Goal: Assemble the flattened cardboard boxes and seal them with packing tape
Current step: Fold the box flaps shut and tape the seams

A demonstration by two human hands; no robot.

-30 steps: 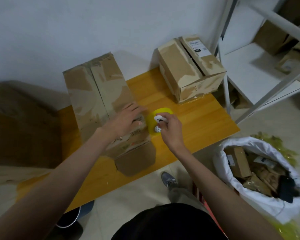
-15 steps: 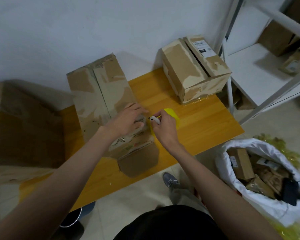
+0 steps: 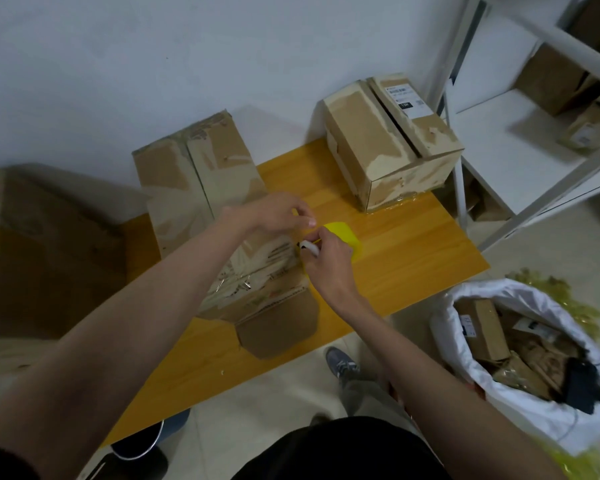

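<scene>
Left hand (image 3: 274,213): fingers pinched together above the box (image 3: 219,220), apparently on clear tape; cannot tell.
Right hand (image 3: 326,261): curled round the yellow tape dispenser (image 3: 343,233).
Table (image 3: 413,251): carries the box.

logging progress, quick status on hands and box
Right hand grips yellow tape dispenser. Left hand pinching at tape end. Box front flap open. Nothing blocking.

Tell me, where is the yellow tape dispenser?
The yellow tape dispenser is mid-frame over the wooden table, gripped by the right hand, beside the long cardboard box.
</scene>
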